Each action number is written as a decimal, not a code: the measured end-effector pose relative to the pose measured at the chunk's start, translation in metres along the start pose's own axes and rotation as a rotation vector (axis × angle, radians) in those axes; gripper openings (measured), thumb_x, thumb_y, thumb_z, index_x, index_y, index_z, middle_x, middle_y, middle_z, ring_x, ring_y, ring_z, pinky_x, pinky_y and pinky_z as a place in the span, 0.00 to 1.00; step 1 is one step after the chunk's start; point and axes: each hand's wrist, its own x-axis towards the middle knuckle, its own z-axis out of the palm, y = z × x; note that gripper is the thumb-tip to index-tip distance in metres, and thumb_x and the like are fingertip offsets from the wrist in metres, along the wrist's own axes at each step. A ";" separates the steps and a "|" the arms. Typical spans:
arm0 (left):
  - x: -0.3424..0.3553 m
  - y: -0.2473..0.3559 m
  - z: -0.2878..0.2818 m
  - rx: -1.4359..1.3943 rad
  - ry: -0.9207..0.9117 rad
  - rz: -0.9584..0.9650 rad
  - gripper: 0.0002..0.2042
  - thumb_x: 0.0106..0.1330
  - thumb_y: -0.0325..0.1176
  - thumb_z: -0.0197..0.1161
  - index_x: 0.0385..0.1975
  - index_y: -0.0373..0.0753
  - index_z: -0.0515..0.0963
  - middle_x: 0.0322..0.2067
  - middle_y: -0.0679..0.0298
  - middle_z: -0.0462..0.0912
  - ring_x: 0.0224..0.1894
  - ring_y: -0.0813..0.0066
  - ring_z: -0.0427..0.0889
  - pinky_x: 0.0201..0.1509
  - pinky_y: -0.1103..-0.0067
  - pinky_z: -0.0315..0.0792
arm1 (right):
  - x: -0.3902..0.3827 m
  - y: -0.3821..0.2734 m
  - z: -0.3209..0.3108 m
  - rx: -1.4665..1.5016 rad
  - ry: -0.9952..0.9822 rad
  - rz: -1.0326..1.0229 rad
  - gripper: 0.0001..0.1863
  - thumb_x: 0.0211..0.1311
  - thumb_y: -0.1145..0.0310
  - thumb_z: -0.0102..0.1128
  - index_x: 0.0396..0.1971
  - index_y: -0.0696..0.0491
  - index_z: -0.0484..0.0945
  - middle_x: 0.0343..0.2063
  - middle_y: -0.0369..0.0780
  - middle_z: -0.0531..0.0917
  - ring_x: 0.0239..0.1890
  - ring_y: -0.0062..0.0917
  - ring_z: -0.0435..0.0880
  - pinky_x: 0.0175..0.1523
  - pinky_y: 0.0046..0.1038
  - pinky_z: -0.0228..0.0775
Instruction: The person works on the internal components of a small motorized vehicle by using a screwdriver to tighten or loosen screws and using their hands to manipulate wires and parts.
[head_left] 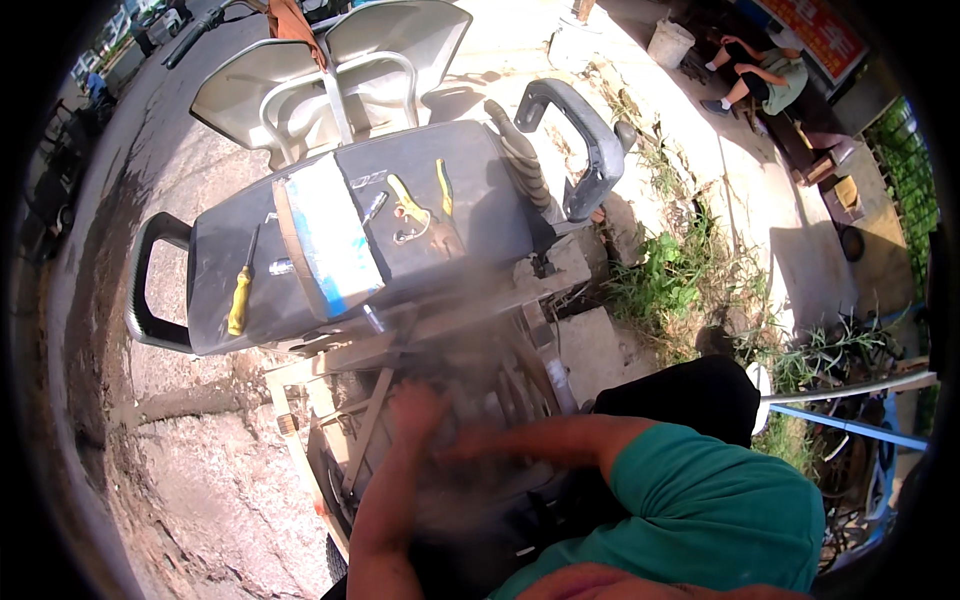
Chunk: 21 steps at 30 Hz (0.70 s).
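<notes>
My left hand [418,408] reaches into the frame [340,372] of a vehicle, below its dark seat. Close beside it on the right is my right hand [472,442]. Brownish haze and blur cover both hands, so their fingers and anything in them cannot be made out. On the black seat [300,190] lie a flat cardboard box [325,238], a yellow-handled screwdriver [241,295], a yellow-handled tool [408,198] and a slim yellow tool [444,187]. Small metal pieces lie by the box, one of them a shiny cylinder [281,267].
Black armrests [160,285] stand at both seat ends, the right one [590,150] raised. Beyond are pale panels [255,90] with a bent metal tube. Weeds [665,270] and rubble lie right. A seated person [780,80] and a white bucket [670,45] are far right.
</notes>
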 end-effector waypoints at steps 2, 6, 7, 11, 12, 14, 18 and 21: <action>0.002 0.004 -0.006 -0.015 -0.059 0.009 0.39 0.56 0.69 0.68 0.53 0.37 0.83 0.56 0.48 0.79 0.61 0.47 0.77 0.62 0.54 0.74 | 0.001 0.006 0.002 -0.033 0.061 0.032 0.48 0.56 0.15 0.48 0.38 0.51 0.90 0.42 0.47 0.90 0.49 0.41 0.88 0.59 0.44 0.75; 0.007 -0.007 0.005 -0.099 -0.065 -0.021 0.44 0.55 0.68 0.69 0.61 0.35 0.77 0.61 0.45 0.76 0.64 0.42 0.74 0.65 0.52 0.71 | 0.001 0.002 -0.006 0.033 -0.023 -0.065 0.48 0.56 0.16 0.49 0.39 0.51 0.90 0.40 0.47 0.90 0.48 0.40 0.88 0.59 0.44 0.75; 0.008 -0.007 0.012 -0.099 -0.051 -0.028 0.45 0.55 0.68 0.69 0.63 0.35 0.75 0.61 0.43 0.75 0.65 0.40 0.73 0.66 0.51 0.71 | 0.003 0.004 -0.005 0.031 -0.030 -0.077 0.48 0.55 0.16 0.49 0.39 0.51 0.90 0.40 0.46 0.90 0.48 0.40 0.88 0.59 0.44 0.75; 0.004 -0.008 0.030 -0.070 -0.012 -0.035 0.45 0.55 0.66 0.70 0.63 0.35 0.71 0.60 0.38 0.73 0.64 0.36 0.73 0.65 0.51 0.73 | -0.004 -0.001 -0.004 0.031 -0.004 -0.074 0.47 0.57 0.17 0.49 0.36 0.51 0.90 0.37 0.45 0.90 0.47 0.40 0.89 0.58 0.44 0.76; 0.003 -0.007 0.030 -0.057 -0.003 -0.026 0.45 0.55 0.66 0.70 0.63 0.34 0.71 0.60 0.37 0.72 0.63 0.35 0.74 0.64 0.51 0.73 | -0.005 -0.001 -0.005 0.029 -0.002 -0.070 0.47 0.56 0.17 0.49 0.36 0.51 0.90 0.37 0.45 0.90 0.47 0.40 0.89 0.58 0.44 0.76; 0.003 -0.004 0.030 -0.112 -0.037 -0.061 0.44 0.55 0.66 0.70 0.60 0.34 0.71 0.58 0.37 0.72 0.59 0.34 0.77 0.61 0.51 0.75 | -0.008 -0.001 -0.006 0.024 0.001 -0.064 0.46 0.56 0.17 0.50 0.35 0.51 0.90 0.37 0.45 0.90 0.47 0.40 0.89 0.57 0.43 0.77; 0.002 0.007 0.025 -0.149 -0.051 -0.075 0.43 0.55 0.65 0.70 0.59 0.34 0.69 0.54 0.38 0.72 0.53 0.33 0.81 0.58 0.51 0.77 | -0.008 0.004 -0.004 0.023 0.009 -0.039 0.46 0.55 0.17 0.51 0.38 0.50 0.90 0.38 0.45 0.90 0.46 0.40 0.89 0.57 0.44 0.77; -0.005 0.005 0.031 -0.022 0.141 0.029 0.37 0.59 0.59 0.68 0.56 0.32 0.71 0.47 0.36 0.78 0.41 0.42 0.87 0.42 0.59 0.84 | -0.005 0.005 0.000 0.008 0.019 -0.034 0.46 0.55 0.18 0.52 0.43 0.49 0.89 0.41 0.45 0.90 0.47 0.39 0.89 0.58 0.45 0.77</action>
